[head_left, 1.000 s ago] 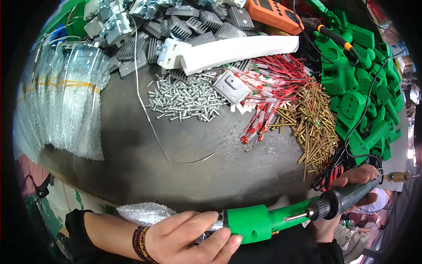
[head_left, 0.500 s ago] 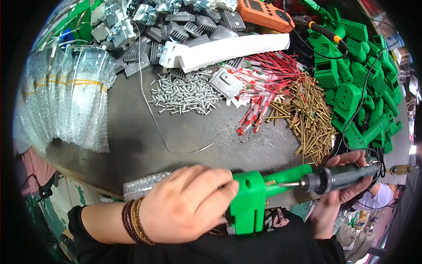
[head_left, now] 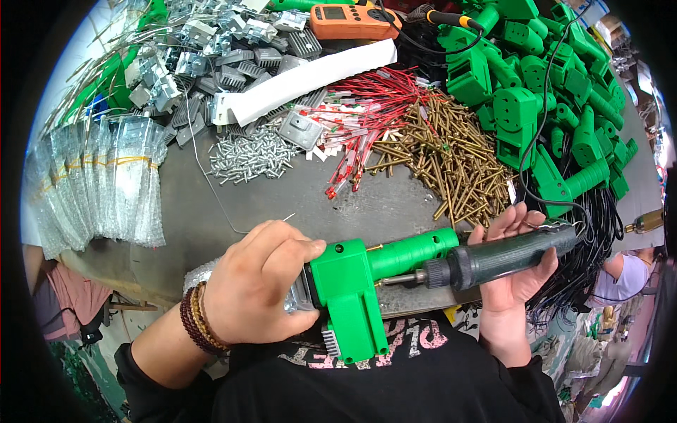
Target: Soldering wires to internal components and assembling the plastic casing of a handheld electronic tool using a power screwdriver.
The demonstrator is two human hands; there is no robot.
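Note:
My left hand (head_left: 264, 282) is closed around the left end of a green plastic housing (head_left: 342, 275), where a clear bubble-wrap bag and a dark part show by the fingers. The housing has a round handle (head_left: 416, 252) pointing right and grey metal fins (head_left: 331, 343) at its lower side. A brass screw (head_left: 374, 247) sticks out of it near the handle. Across my right hand (head_left: 511, 282) lies a black electric screwdriver (head_left: 511, 255), gripped between the fingers and thumb. Its bit (head_left: 400, 279) points left and reaches the housing's side below the handle.
Small silver screws (head_left: 250, 155), red-wired lights (head_left: 367, 106) and long brass screws (head_left: 465, 151) lie in heaps ahead. Green housings (head_left: 522, 113) pile up at right beside black cables (head_left: 571, 275). Bubble-wrap bags (head_left: 106, 183) lie left; an orange meter (head_left: 352, 22) is behind.
The view has shifted. The housing has turned so its broad face shows more, and the fins now show at its lower side. The screwdriver stays at the housing's right side.

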